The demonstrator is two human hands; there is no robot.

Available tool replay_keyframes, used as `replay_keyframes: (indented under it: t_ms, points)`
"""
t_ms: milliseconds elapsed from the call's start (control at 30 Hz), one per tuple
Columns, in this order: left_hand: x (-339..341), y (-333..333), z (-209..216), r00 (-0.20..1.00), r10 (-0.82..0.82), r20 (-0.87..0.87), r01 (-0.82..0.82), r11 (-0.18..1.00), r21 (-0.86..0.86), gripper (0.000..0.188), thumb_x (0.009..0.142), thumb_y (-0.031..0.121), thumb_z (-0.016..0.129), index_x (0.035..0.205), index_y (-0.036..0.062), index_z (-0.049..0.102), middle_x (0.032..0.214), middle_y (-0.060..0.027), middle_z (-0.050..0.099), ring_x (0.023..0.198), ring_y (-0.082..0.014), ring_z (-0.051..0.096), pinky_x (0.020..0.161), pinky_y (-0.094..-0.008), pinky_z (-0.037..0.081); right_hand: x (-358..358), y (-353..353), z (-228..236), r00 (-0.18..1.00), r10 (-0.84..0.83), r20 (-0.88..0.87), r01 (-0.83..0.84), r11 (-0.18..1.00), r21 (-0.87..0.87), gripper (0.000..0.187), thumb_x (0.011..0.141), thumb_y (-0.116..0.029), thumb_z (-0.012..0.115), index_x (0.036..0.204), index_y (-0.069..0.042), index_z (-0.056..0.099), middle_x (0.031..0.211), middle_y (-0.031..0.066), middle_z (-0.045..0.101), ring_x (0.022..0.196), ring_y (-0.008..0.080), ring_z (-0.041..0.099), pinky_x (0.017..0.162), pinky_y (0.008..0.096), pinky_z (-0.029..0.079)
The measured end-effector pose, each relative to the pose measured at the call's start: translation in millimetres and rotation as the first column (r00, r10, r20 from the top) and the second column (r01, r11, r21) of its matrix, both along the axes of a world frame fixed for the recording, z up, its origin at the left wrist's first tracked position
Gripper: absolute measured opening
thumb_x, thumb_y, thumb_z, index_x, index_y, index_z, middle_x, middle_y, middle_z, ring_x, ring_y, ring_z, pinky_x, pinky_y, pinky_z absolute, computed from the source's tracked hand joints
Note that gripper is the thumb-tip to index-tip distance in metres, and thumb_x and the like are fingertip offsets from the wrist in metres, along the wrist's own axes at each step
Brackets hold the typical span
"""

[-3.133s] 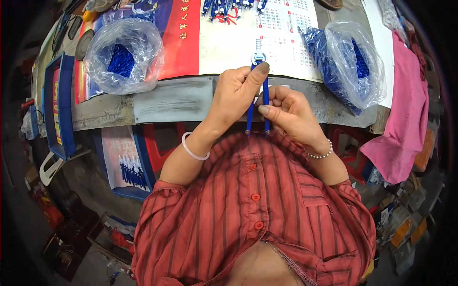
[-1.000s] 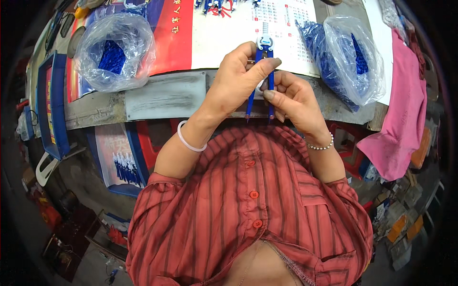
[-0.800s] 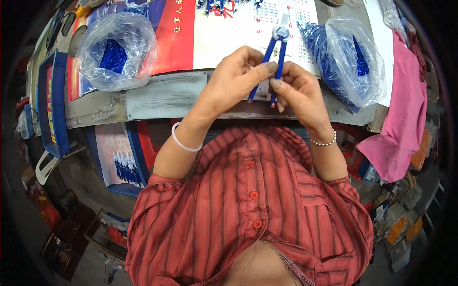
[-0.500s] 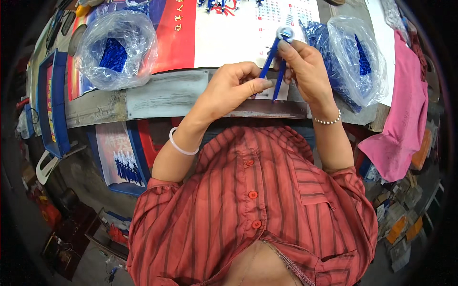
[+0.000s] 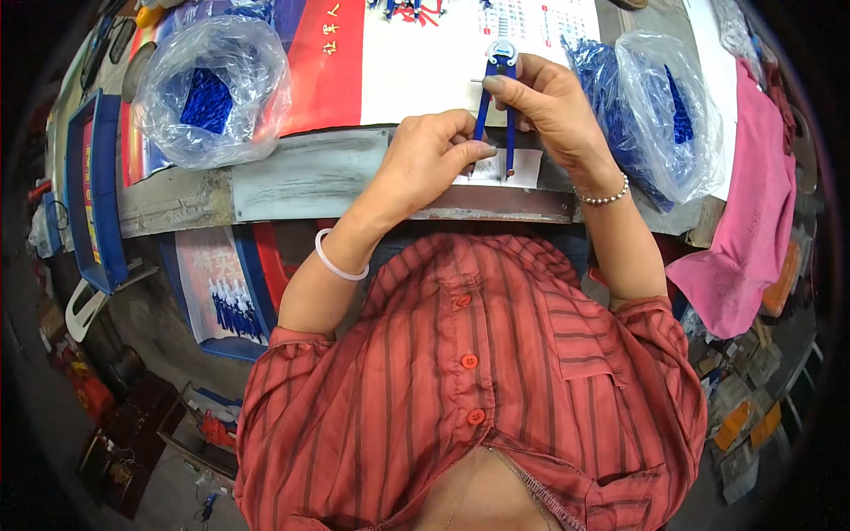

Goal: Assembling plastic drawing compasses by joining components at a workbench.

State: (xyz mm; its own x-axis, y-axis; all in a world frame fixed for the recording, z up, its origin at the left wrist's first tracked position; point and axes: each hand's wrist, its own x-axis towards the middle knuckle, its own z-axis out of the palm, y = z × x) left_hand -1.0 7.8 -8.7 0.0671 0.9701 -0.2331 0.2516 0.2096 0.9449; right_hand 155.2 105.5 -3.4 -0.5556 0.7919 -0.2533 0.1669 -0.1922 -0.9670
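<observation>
A drawing compass (image 5: pixel 511 115) with two blue legs and a white round head stands nearly upright over the table's near edge, its legs slightly apart. My right hand (image 5: pixel 553 102) pinches it just below the head between thumb and fingers. Lower down, my left hand (image 5: pixel 432 159) has thumb and fingers closed on the left leg near its end. A thin metal pin sticks out to the left below the head. Behind the leg tips lies a small white paper slip (image 5: pixel 527 168) with faint marks.
Open plastic bags of blue parts stand left (image 5: pixel 274 111) and right (image 5: pixel 624 133). More compasses (image 5: pixel 425 9) lie on the printed calendar sheet (image 5: pixel 416 71) beyond my hands. A blue tray (image 5: pixel 208 341) of finished-looking compasses sits low left; a pink cloth (image 5: pixel 739 221) hangs at right.
The compass and my right hand have shifted left and a little up. From tilted, the compass has turned nearly upright, and more of the paper slip shows.
</observation>
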Motion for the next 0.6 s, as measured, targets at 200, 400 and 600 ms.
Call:
replay_keyframes:
  t_ms: [200, 400, 600]
  points:
    - [0, 0, -2, 0.999, 0.006, -0.031, -0.006, 1.0, 0.008, 0.014, 0.079, 0.01, 0.068, 0.08, -0.0025, 0.061, 0.059, -0.0092, 0.061, 0.055, -0.0128, 0.059, 0.051, -0.0274, 0.045, 1, 5, 6, 0.997, 0.047, 0.067, -0.042, 0.996, -0.073, 0.025, 0.084, -0.029, 0.067, 0.087, -0.005, 0.062, 0.07, -0.0017, 0.058, 0.052, 0.0012, 0.044, 0.045, 0.0162, 0.033]
    - [-1, 1, 1, 0.999, 0.002, -0.054, -0.002, 1.0, 0.003, 0.015, 0.079, 0.01, 0.069, 0.079, -0.0026, 0.06, 0.059, -0.0097, 0.06, 0.055, -0.0126, 0.059, 0.05, -0.0274, 0.045, -4, 1, 11, 0.996, 0.052, 0.076, -0.045, 0.995, -0.092, 0.025, 0.085, -0.03, 0.066, 0.087, -0.005, 0.063, 0.072, -0.0017, 0.058, 0.053, 0.0013, 0.045, 0.045, 0.0168, 0.034]
    - [-1, 1, -2, 0.999, 0.017, -0.031, -0.017, 1.0, -0.003, 0.016, 0.079, 0.011, 0.069, 0.078, -0.0025, 0.06, 0.059, -0.0099, 0.061, 0.055, -0.0131, 0.059, 0.051, -0.0274, 0.045, -5, 1, 7, 1.0, 0.004, 0.025, -0.003, 0.998, -0.066, 0.032, 0.084, -0.037, 0.067, 0.079, -0.006, 0.062, 0.064, -0.0022, 0.055, 0.051, 0.0026, 0.043, 0.044, 0.0178, 0.033]
